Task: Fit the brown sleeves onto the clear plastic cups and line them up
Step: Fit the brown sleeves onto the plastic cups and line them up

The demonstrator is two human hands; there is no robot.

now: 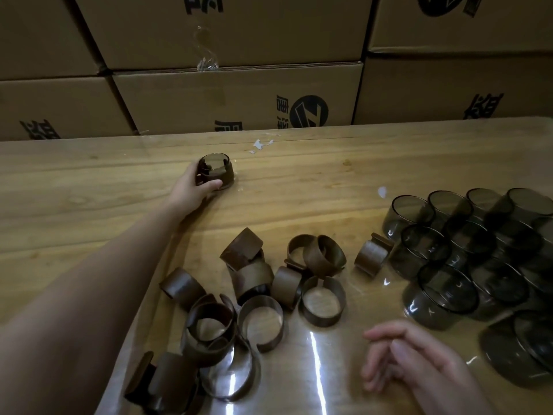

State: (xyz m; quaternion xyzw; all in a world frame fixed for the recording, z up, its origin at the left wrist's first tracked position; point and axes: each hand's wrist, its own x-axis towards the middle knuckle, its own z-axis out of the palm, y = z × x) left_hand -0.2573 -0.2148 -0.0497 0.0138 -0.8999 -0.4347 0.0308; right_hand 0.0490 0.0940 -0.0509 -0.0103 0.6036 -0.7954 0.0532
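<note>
Head view: left hand (196, 187) gripping sleeved cup (216, 170) upright on table (329, 181); right hand (410, 357) relaxed, empty.

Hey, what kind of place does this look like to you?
Probably a stockroom or packing area. Printed cardboard cartons are stacked against the far edge of a wooden table, and the table holds a loose pile of brown sleeves beside a batch of identical clear cups.

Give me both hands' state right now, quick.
Left hand: fingers curled round the sleeved cup, which stands on the table.
Right hand: open, fingers relaxed, holding nothing.
</note>
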